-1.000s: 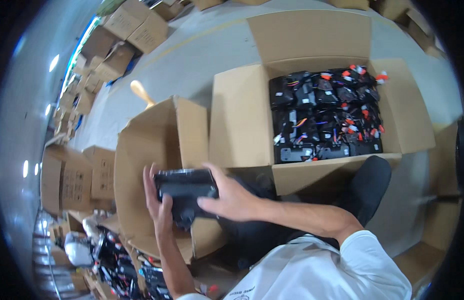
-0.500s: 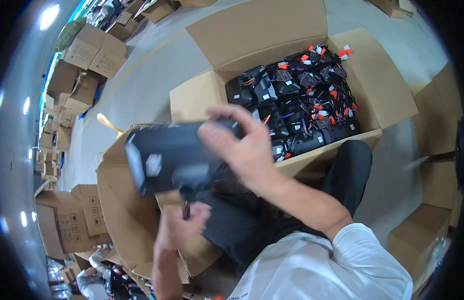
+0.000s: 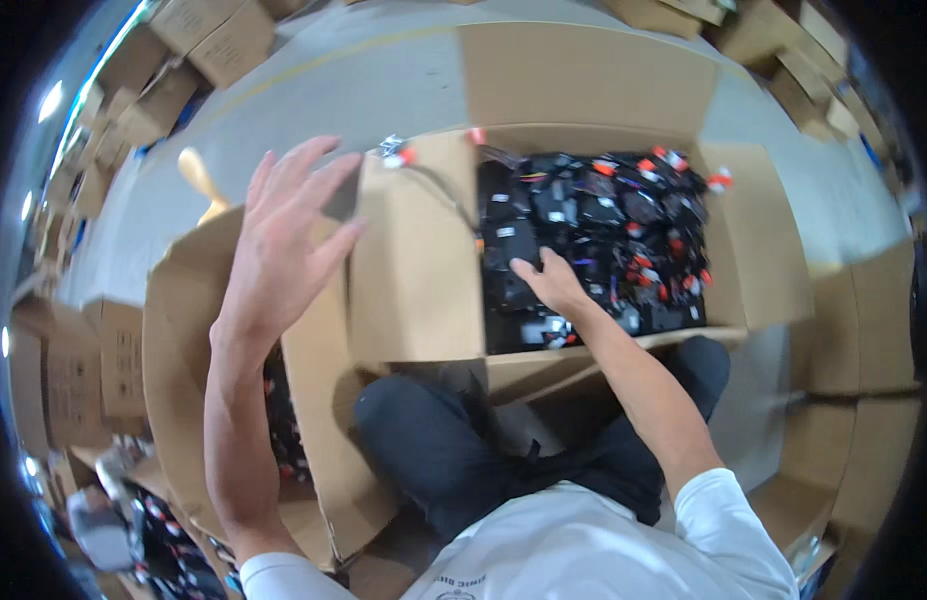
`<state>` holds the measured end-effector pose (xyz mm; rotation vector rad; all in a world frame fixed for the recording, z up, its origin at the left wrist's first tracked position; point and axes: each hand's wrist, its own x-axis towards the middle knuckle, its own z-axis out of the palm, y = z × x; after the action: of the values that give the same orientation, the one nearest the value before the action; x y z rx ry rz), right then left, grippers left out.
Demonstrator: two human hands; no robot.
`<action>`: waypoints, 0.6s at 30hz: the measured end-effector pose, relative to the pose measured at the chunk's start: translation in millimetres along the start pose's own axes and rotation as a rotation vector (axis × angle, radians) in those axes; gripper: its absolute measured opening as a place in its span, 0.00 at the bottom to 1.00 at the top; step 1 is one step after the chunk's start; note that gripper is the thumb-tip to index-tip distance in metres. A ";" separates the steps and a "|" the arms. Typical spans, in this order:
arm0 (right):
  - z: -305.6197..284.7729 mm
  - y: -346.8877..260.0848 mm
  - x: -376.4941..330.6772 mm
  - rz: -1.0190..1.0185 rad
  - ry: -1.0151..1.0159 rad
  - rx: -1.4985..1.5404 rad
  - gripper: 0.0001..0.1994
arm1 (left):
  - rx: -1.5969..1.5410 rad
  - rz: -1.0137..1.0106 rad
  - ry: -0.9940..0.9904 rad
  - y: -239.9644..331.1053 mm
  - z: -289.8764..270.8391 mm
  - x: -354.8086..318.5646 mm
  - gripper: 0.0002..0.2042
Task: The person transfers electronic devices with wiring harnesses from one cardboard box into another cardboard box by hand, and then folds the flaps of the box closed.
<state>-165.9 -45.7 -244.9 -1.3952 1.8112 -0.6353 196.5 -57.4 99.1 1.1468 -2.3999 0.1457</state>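
Observation:
My right hand (image 3: 556, 282) is in the open carton in front of me, its thumb and fingers on the near end of a black rectangular plastic unit (image 3: 519, 243) with a small white label. Around that unit lie several similar black units with cables and red and white connectors (image 3: 644, 265). A dark cable (image 3: 439, 188) runs over the carton's left flap to a red-and-white plug (image 3: 402, 156). My left hand (image 3: 289, 235) is raised with fingers spread, empty, above the edge of the carton on the left.
The packed carton's left flap (image 3: 414, 270) and right flap (image 3: 769, 235) stick outward. The left carton (image 3: 189, 330) holds more dark parts deep inside. Brown cartons (image 3: 834, 340) stand on the right, others at far left. A person's sleeve (image 3: 99, 520) shows at lower left.
The black unit that both hands held over the left carton now lies in the packed carton under my right hand. My left hand has let go of its cable and risen. The view has shifted.

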 end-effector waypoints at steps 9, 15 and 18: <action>64.0 -23.1 17.5 -0.157 0.117 -0.232 0.32 | -0.057 -1.017 -0.463 -285.8 64.8 -437.5 0.24; 117.0 -34.1 -24.6 -0.166 -0.030 -0.186 0.38 | -0.163 -1.259 -0.828 -271.3 162.2 -647.8 0.38; 94.5 -35.5 -28.2 -0.151 0.012 -0.280 0.39 | 0.045 -1.010 -0.524 -229.7 256.8 -618.5 0.35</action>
<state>-65.9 -23.2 -266.8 -1.7289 1.8705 -0.4794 608.3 157.2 -435.3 2.4816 -1.8698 -0.4821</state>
